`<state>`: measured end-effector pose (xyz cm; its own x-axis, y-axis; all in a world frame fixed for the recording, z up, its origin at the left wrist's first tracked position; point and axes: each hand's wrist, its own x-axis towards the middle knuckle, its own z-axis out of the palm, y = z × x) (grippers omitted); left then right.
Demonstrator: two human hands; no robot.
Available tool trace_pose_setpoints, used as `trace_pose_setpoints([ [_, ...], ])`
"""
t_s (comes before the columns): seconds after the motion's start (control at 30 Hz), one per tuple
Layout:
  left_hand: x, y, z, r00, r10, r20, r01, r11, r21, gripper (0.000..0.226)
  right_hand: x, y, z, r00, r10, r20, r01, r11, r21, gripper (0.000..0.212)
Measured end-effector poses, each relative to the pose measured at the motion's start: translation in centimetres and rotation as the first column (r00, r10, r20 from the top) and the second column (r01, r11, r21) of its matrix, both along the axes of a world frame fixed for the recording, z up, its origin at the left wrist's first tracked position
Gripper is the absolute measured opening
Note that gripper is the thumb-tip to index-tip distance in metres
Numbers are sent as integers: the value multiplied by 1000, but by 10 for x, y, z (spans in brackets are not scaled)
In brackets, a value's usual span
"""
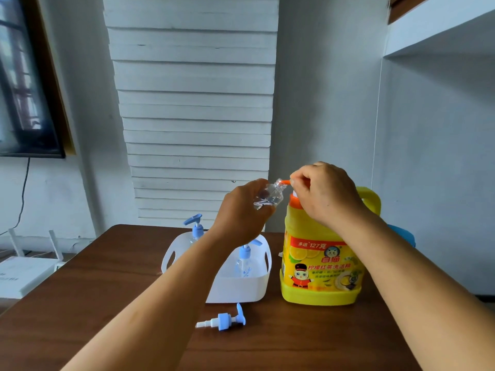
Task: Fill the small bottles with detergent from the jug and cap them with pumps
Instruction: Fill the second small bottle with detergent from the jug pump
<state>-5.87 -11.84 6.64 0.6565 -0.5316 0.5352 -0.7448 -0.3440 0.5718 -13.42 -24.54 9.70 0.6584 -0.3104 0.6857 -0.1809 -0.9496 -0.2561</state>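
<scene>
A big yellow detergent jug [320, 263] stands on the brown table [107, 290], right of centre. My right hand [325, 192] sits on top of it, fingers curled over the orange pump head [286, 182]. My left hand [242, 210] holds a small clear bottle [270, 196] tilted, its open mouth right at the orange nozzle tip. A loose blue pump [223, 320] lies on the table in front of a white basket [241, 289]. Two small bottles with blue pumps stand in the basket, one at the back [197, 228] and one nearer [244, 259].
The table's left edge runs diagonally at the lower left. White router boxes [24, 271] sit on the floor beyond it. A slatted white wall panel and a dark screen [26, 89] are behind. A blue object [401, 232] peeks out behind my right forearm.
</scene>
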Motion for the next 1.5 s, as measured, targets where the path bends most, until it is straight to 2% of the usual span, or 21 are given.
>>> trace_pose_setpoints([
  [0.17,0,0,12,999,5,31,-5,1000,-9,23,-5,0,19,998,33,-55,-32,999,22,19],
  [0.4,2,-2,2,1000,6,25,-6,1000,-18,18,0,-2,0,998,28,48,-28,1000,1,23],
  [0.5,1,0,-3,1000,-4,11,4,1000,-12,24,1,-2,-8,997,30,76,-31,999,10,23],
  [0.8,1,0,12,1000,-2,18,3,1000,-27,26,-4,-2,13,999,38,-9,-38,999,-16,18],
  [1.0,4,-3,3,1000,0,19,0,1000,-24,19,0,-4,-2,996,41,80,-41,999,-4,22],
  [1.17,4,-3,-5,1000,-4,-13,3,1000,-28,25,2,-2,-9,996,44,81,-43,999,-14,23],
  [1.4,2,0,10,1000,-13,14,13,999,-34,28,-5,0,16,999,35,-7,-35,999,-21,21],
  [1.5,3,0,10,999,-15,29,16,999,-36,27,-5,-1,10,998,32,48,-32,999,-13,23],
])
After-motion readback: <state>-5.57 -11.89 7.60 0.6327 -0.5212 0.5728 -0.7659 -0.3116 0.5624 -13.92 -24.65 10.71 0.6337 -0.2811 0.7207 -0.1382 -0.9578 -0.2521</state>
